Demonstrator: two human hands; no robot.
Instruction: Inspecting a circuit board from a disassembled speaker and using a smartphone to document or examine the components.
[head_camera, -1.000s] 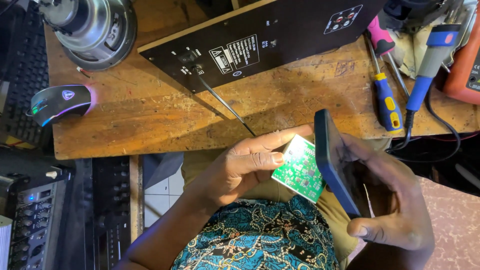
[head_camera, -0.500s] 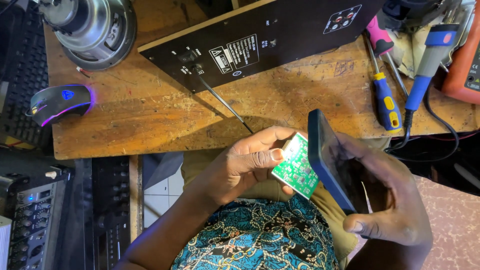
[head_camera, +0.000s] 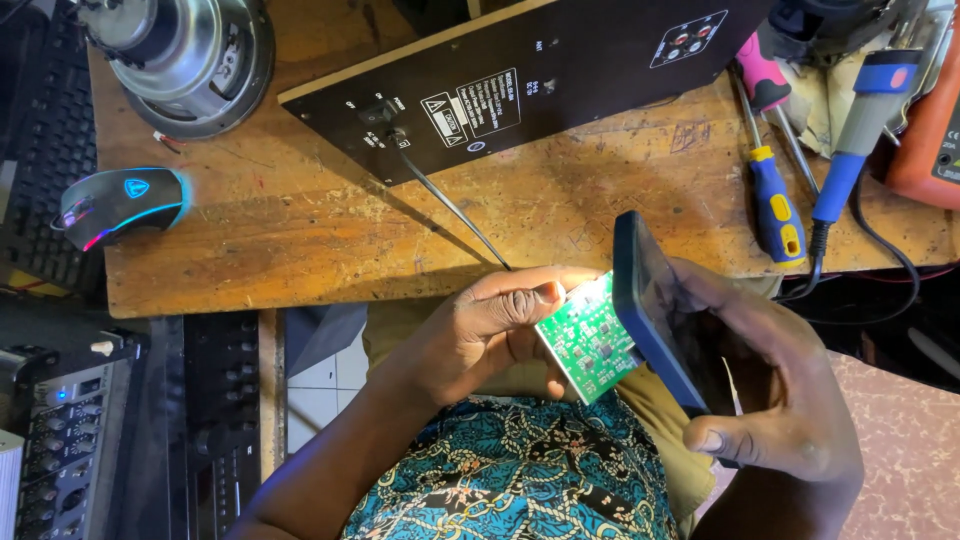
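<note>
Left hand (head_camera: 500, 325) is closed around a small green circuit board (head_camera: 588, 342), thumb on top and fingers under, component side tilted up toward the face. Right hand (head_camera: 770, 390) is wrapped around a dark blue phone (head_camera: 655, 310), held edge-on just over the board's right edge, nearly touching it; the lit patch on the board's top corner suggests the phone is there as a light, though I can't see the lamp itself. Both are held over the lap, below the front edge of the wooden worktop (head_camera: 300, 250), likely so the board sits close to the eye at a free angle. On the worktop: a black amplifier back panel (head_camera: 560, 80) lies flat, label side up, with a thin metal rod (head_camera: 450, 208) running from its switch area toward the left hand. Speaker driver (head_camera: 185, 60) sits magnet up at the top left. Lit-up mouse (head_camera: 120, 205) at the left edge beside a black keyboard (head_camera: 40, 150). Tools are parked right, within reach of the right hand: blue-and-yellow screwdriver (head_camera: 775, 205), pink-handled screwdriver (head_camera: 765, 75), blue soldering iron (head_camera: 855, 130) with its cord hanging over the edge, orange meter (head_camera: 930, 130) at the far right. Audio rack gear (head_camera: 70, 430) stacked lower left.
</note>
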